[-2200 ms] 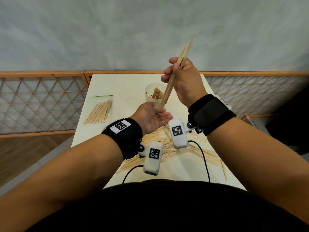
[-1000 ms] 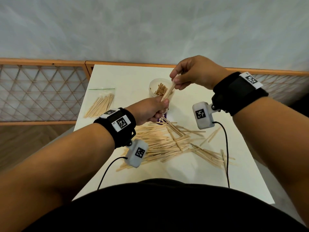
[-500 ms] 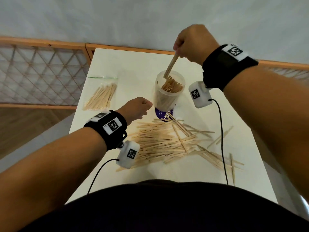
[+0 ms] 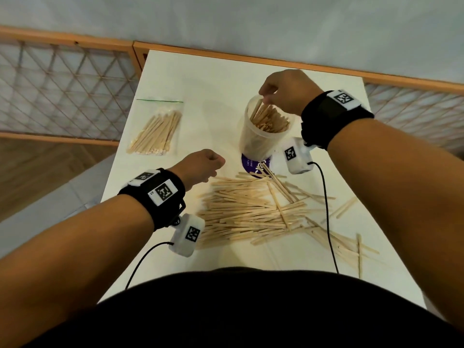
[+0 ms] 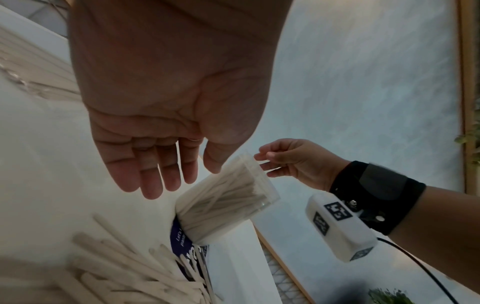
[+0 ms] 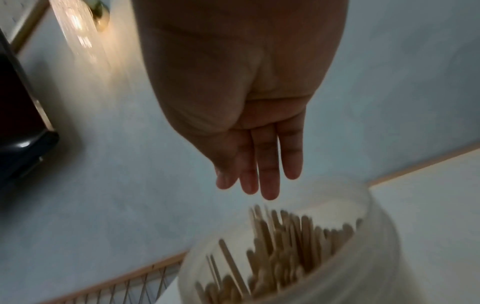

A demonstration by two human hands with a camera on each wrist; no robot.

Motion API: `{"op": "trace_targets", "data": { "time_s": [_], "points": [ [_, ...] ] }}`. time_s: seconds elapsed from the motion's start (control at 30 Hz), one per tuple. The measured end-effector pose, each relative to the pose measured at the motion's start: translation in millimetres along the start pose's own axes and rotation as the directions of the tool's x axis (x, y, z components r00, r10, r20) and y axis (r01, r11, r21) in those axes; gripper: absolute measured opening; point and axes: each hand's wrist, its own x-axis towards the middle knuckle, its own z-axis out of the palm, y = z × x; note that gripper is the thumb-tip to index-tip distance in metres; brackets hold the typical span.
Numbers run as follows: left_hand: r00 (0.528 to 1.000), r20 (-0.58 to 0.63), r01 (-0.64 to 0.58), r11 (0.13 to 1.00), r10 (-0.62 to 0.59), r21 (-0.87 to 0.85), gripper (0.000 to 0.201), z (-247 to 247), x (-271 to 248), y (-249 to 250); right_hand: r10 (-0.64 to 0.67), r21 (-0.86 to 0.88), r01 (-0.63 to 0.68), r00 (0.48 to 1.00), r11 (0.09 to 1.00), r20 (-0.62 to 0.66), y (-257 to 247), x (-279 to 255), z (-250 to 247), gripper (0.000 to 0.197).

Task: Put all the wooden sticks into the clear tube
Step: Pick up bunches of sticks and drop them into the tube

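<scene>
The clear tube point(image 4: 261, 136) stands upright at the table's middle back, packed with wooden sticks point(image 4: 270, 119). My right hand point(image 4: 270, 96) hovers just over its mouth. In the right wrist view its fingers point(image 6: 259, 181) hang straight above the tube point(image 6: 337, 257) and hold nothing. A wide pile of loose sticks point(image 4: 251, 212) lies on the table in front of the tube. My left hand point(image 4: 216, 163) floats left of the tube, above the pile's far left end. The left wrist view shows its fingers point(image 5: 161, 168) loosely curled and empty, with the tube point(image 5: 228, 205) beyond them.
A clear zip bag of sticks point(image 4: 155, 131) lies at the back left of the white table point(image 4: 200, 76). A purple printed card point(image 4: 253, 164) sits under the tube's base. Several stray sticks point(image 4: 346, 244) reach toward the right edge. A wooden lattice fence point(image 4: 62, 91) borders the table.
My right hand carried a bundle of sticks up over the tube, lowered it in and let go. My left hand dropped away from the bundle to the left of the tube.
</scene>
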Motion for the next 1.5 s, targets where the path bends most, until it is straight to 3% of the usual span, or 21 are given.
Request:
{"op": "trace_targets", "data": {
  "time_s": [0.17, 0.27, 0.33, 0.43, 0.6, 0.77, 0.87, 1.0, 1.07, 1.17, 1.5],
  "points": [
    [0.997, 0.058, -0.068, 0.982, 0.059, 0.176, 0.020, 22, 2, 13, 0.124, 0.245, -0.078, 0.976, 0.966, -0.177, 23, -47, -22, 0.012],
    [0.993, 0.054, -0.116, 0.908, 0.103, 0.403, 0.034, 32, 5, 9, 0.209, 0.279, -0.145, 0.953, 0.949, -0.217, 44, -82, -16, 0.013],
    [0.991, 0.072, -0.137, 0.841, 0.117, 0.524, 0.056, 40, 6, 1, 0.251, 0.232, -0.210, 0.954, 0.950, -0.164, 64, -104, 1, 0.016],
    [0.990, 0.100, -0.137, 0.762, 0.094, 0.633, 0.070, 57, 2, -13, 0.307, 0.063, -0.309, 0.951, 0.949, 0.039, 99, -135, 40, 0.025],
    [0.997, 0.067, -0.071, 0.729, 0.035, 0.681, 0.080, 74, 1, -30, 0.456, 0.020, -0.471, 0.863, 0.882, 0.219, 142, -177, 85, 0.042],
    [0.987, 0.121, -0.158, 0.605, 0.101, 0.780, 0.077, 93, -7, -28, 0.383, 0.084, -0.418, 0.884, 0.905, 0.268, 136, -178, 123, 0.056],
    [0.993, 0.050, -0.104, 0.628, 0.103, 0.771, 0.085, 101, -7, -39, 0.326, 0.112, -0.355, 0.920, 0.928, 0.219, 120, -166, 141, 0.067],
    [0.978, 0.031, -0.142, 0.556, 0.204, 0.819, 0.082, 111, -12, -46, 0.163, -0.050, -0.156, 0.965, 0.987, 0.205, 97, -160, 156, 0.078],
    [0.971, -0.008, -0.127, 0.543, 0.239, 0.830, 0.068, 112, -11, -50, 0.095, -0.145, -0.068, 0.977, 0.987, 0.191, 91, -161, 163, 0.067],
    [0.970, -0.058, -0.090, 0.570, 0.236, 0.816, 0.054, 109, -12, -53, 0.068, -0.164, -0.043, 0.986, 0.985, 0.151, 93, -163, 169, 0.043],
    [0.966, -0.128, -0.049, 0.648, 0.224, 0.760, 0.034, 99, -14, -51, 0.130, -0.067, -0.117, 0.964, 0.991, 0.234, 108, -166, 160, 0.026]
  ]
}}
